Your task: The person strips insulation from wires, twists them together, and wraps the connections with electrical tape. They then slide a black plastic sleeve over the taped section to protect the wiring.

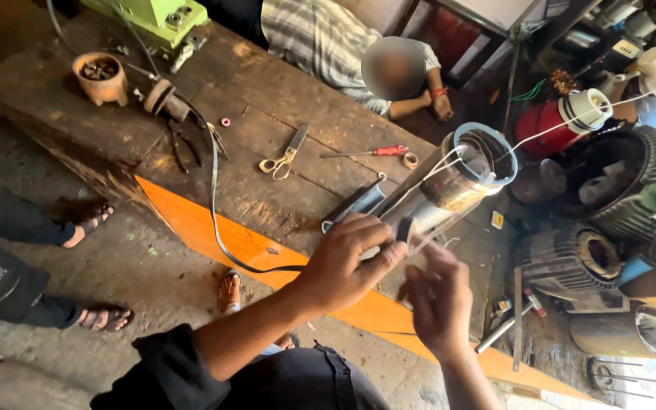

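My left hand [347,262] grips the near end of a metal motor stator cylinder [449,186] that lies tilted on a worn wooden workbench [267,106]. The cylinder has a pale blue ring at its far open end and white strings running along it. My right hand [440,300] is beside the left, its fingers pinching thin white string near a small dark piece at the cylinder's near end. A black cord [218,220] trails from the bench toward my hands.
Scissors [284,156], a red-handled screwdriver [370,152], pliers [184,148] and a rusty round part [100,76] lie on the bench. A person in a striped shirt [328,42] leans at the far side. Motor housings [632,186] crowd the right. Another person's sandalled feet [93,220] stand at left.
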